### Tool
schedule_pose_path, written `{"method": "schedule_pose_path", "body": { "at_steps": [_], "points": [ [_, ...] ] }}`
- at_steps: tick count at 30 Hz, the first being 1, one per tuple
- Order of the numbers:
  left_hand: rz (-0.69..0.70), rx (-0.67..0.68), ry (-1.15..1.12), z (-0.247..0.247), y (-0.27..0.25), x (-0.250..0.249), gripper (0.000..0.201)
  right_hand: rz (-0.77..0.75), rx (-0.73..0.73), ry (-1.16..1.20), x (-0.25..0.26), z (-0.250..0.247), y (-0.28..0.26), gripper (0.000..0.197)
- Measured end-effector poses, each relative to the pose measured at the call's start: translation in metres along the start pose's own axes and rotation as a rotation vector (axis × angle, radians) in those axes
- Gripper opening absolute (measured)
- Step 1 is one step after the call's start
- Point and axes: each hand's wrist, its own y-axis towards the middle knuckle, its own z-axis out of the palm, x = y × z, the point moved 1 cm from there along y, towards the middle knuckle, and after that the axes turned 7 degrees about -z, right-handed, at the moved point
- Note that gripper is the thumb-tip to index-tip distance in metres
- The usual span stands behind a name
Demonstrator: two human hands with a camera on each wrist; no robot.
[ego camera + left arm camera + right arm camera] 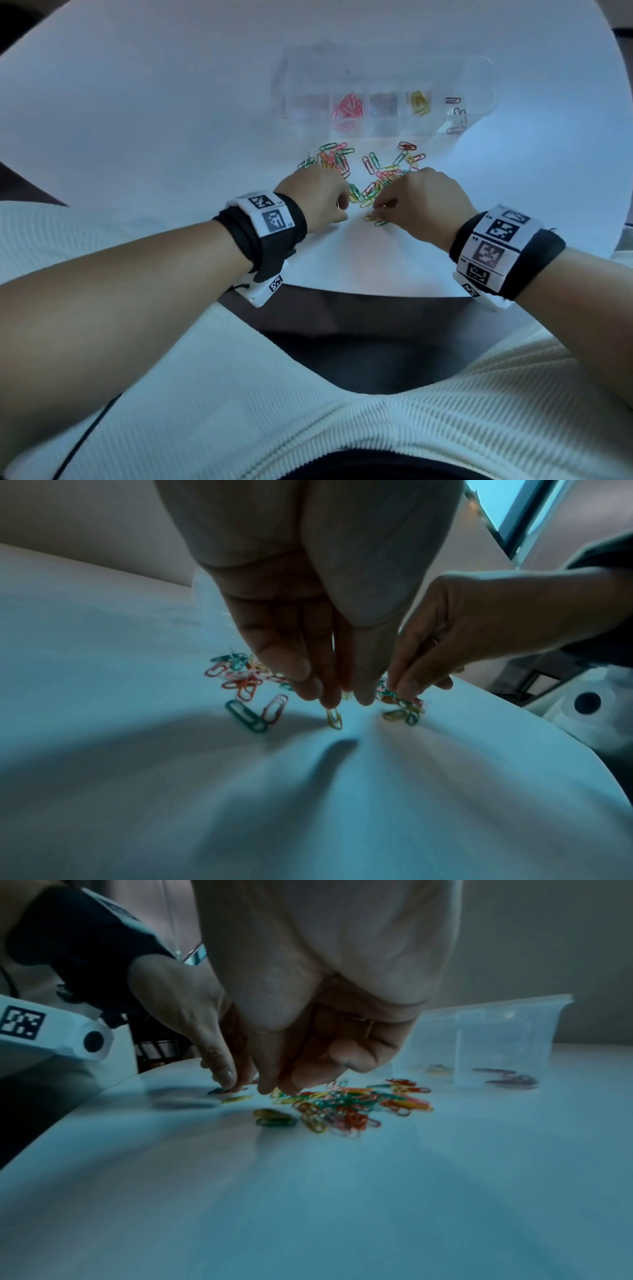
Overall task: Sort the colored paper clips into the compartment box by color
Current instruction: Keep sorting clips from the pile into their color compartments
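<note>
A loose pile of coloured paper clips (373, 171) lies on the white table in front of a clear compartment box (383, 78). Its compartments hold pink clips (347, 107), yellow clips (419, 102) and dark clips (454, 101). My left hand (346, 699) has its thumb and fingers bunched at the pile's near left edge, pinching the end of a yellow clip (334, 718). My right hand (274, 1089) is curled over the pile's near right side, with thumb and forefinger pinching a clip there. A yellow clip (371, 217) and a green one (382, 223) lie just below it.
The round white table (171, 120) ends in a curved front edge close behind my wrists. The clear box (496, 1042) stands beyond the pile. A teal clip (245, 715) and a red one (274, 710) lie apart to the left of my left fingers.
</note>
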Motion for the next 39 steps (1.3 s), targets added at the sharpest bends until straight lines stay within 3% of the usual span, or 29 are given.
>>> {"method": "schedule_pose_path", "body": {
  "at_steps": [14, 21, 39],
  "points": [
    [0.072, 0.044, 0.055, 0.014, 0.005, 0.006, 0.015, -0.026, 0.024, -0.063, 0.002, 0.018, 0.001, 0.015],
    [0.228, 0.042, 0.059, 0.019, 0.007, 0.002, 0.022, -0.042, 0.018, -0.102, 0.0, 0.018, 0.001, 0.015],
    [0.187, 0.156, 0.136, 0.02, 0.004, 0.002, 0.013, -0.001, 0.019, -0.048, -0.002, 0.02, 0.003, 0.008]
  ]
}}
